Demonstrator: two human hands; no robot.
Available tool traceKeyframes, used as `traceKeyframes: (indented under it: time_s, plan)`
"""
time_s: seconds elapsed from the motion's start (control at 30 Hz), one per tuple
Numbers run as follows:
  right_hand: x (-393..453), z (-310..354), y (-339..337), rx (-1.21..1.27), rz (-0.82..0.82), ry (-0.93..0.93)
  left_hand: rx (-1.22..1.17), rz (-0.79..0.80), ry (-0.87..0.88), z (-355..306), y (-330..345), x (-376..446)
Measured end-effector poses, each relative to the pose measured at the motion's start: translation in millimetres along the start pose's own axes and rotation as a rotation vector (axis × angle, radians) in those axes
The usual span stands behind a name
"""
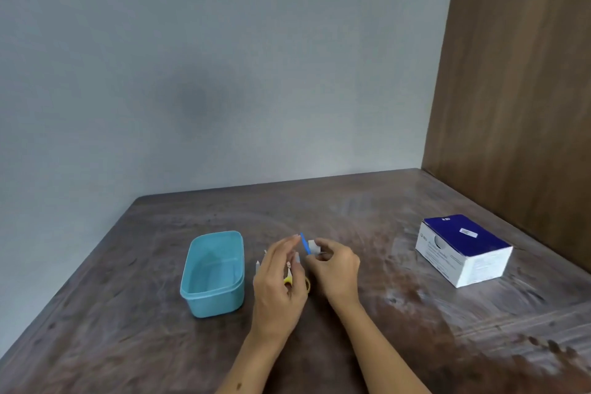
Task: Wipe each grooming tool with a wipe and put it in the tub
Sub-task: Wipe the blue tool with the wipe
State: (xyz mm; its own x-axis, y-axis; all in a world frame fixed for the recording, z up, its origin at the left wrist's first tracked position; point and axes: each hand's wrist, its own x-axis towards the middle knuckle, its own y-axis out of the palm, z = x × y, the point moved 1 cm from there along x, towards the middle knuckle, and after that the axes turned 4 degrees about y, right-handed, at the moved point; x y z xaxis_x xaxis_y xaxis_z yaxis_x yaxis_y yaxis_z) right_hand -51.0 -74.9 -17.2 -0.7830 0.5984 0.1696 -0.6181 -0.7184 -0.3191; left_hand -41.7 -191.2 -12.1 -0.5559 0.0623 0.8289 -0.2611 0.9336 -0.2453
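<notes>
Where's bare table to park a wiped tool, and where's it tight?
Bare: the stretch of table between the right hand and the wipe box; the strip behind the tub up to the wall; the near edge left of the forearms. Crowded: the gap between tub and left hand, where the yellow-handled scissors and small white pieces lie.

Both forearms reach forward — left hand (279, 278) fingers extended, right hand (332, 265) curled, pinching.

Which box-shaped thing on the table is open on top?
The light blue tub, left of the hands, is open on top. The blue and white carton far right is closed.
</notes>
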Motion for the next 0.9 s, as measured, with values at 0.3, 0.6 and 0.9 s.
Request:
traceKeyframes:
  time_s: [0.3, 0.6, 0.9]
  plan:
    - [-2.4, 1.8, 12.2, 0.359, -0.062, 0.073, -0.023, 0.097, -0.168, 6.4, 9.6, -1.3]
    - [-14.3, 3.7, 10.9, 0.417, -0.013, 0.021, -0.186, 0.146, -0.422, 5.2, 6.2, -3.5]
    - [-28.5, 7.2, 10.5, 0.292, 0.026, -0.149, -0.202, 0.095, -0.514, 12.6, 2.6, -4.9]
